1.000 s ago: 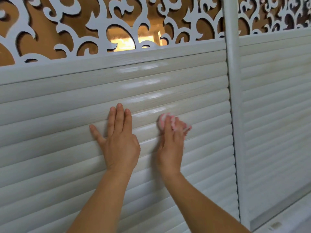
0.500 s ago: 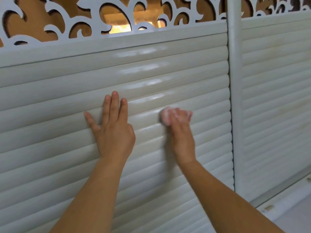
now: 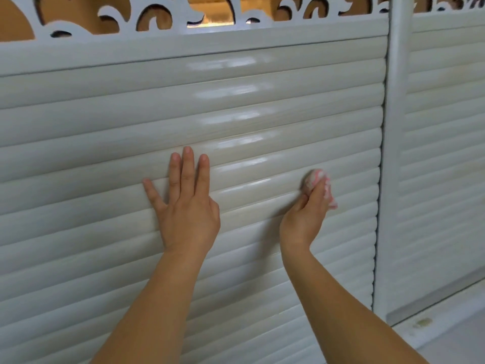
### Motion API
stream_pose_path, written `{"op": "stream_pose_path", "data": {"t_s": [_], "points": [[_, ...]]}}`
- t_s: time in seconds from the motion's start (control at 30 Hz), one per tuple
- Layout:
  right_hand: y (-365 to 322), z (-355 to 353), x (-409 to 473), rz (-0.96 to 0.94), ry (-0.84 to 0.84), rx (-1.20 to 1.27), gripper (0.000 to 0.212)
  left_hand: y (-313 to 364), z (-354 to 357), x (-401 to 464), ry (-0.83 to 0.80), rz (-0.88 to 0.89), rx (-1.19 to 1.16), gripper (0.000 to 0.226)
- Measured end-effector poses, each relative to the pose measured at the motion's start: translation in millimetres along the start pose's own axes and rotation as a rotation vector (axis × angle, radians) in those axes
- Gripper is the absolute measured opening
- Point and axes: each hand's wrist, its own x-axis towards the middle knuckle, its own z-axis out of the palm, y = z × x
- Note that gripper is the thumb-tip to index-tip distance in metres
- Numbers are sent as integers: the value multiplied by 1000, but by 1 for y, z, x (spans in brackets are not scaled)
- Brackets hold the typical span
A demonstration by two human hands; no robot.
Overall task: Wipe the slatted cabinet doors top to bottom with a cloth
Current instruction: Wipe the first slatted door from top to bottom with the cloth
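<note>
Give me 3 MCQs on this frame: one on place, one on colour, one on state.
1. Where is the cloth?
A. under the left hand
B. in the right hand, on the slats
C. on the floor

2. What colour is the cloth?
A. pink and white
B. solid blue
C. black

3. How is the left hand?
A. curled in a fist
B. pinching the cloth
C. flat on the door, fingers straight

Key:
1 B: the right hand grips the wad against the door, right of the left hand.
2 A: pink marks show on white fabric.
3 C: palm and straight fingers lie on the slats, holding nothing.
</note>
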Motion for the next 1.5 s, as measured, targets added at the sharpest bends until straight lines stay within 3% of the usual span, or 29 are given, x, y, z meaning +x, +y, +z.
{"op": "stream_pose_path", "data": {"t_s": [0.17,0.27,0.4,0.5,0.67,0.8,0.93,1.03,1.23,1.33,1.4,1.5], "points": [[-10,19,-69,-160,-144,-3,53,-9,5,-16,30,15,-19,75],[-19,25,-101,-261,-275,-2,66,-16,3,-26,26,27,-129,73],[-30,10,-130,-418,-557,162,58,-22,-1,-40,70,33,-367,49],[-48,-22,-131,-59,-698,435,43,-16,-15,-56,58,-92,-607,52],[-58,-49,-112,380,-739,666,53,6,-34,-75,-19,-276,-982,46],[-65,-70,-100,513,-837,685,25,17,-46,-82,-204,-197,-1089,45],[-67,-86,-84,651,-1022,769,26,20,-46,-85,-391,-204,-998,74],[-63,-90,-77,503,-1092,584,32,20,-51,-85,-335,-372,-1080,54],[-63,-92,-59,525,-895,509,9,15,-58,-75,-269,-946,-1401,15],[-65,-93,-54,453,-839,455,8,11,-60,-72,-352,-1141,-1583,18],[-69,-96,-57,394,-896,452,3,10,-60,-71,-399,-1180,-1616,23],[-70,-99,-64,224,-1025,420,32,14,-61,-71,-458,-1127,-1701,33]]}}
